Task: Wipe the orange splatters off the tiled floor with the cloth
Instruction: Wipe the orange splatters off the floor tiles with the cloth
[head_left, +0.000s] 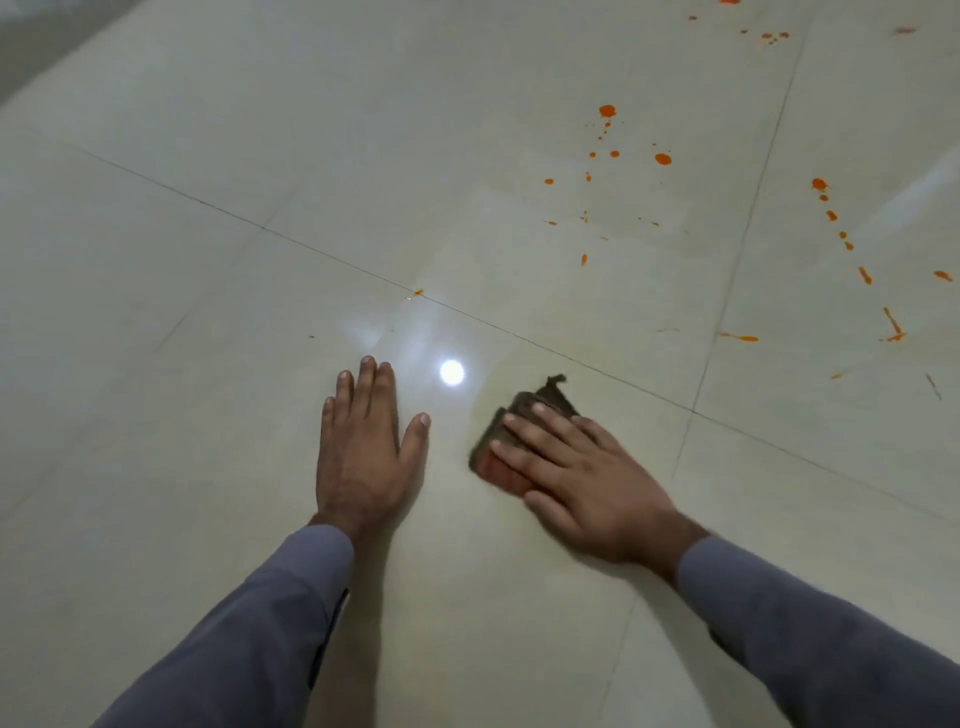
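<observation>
A folded brown cloth (535, 405) with a reddish edge lies on the pale tiled floor (208, 260) right of centre. My right hand (582, 473) presses flat on it, fingers straight and pointing left. My left hand (363, 447) rests flat on the bare tile to the cloth's left, fingers spread, holding nothing. Orange splatters (662, 158) dot the tiles beyond the cloth at upper right. A line of orange streaks (863, 274) runs down the far right tile. One small orange spot (417, 293) sits on the grout line ahead of my left hand.
A bright lamp reflection (451, 372) shines on the tile between my hands. Dark grout lines (691, 410) cross just right of the cloth. A faint yellowish smear (519, 358) surrounds the cloth. More orange dots (774, 36) lie at the far top right.
</observation>
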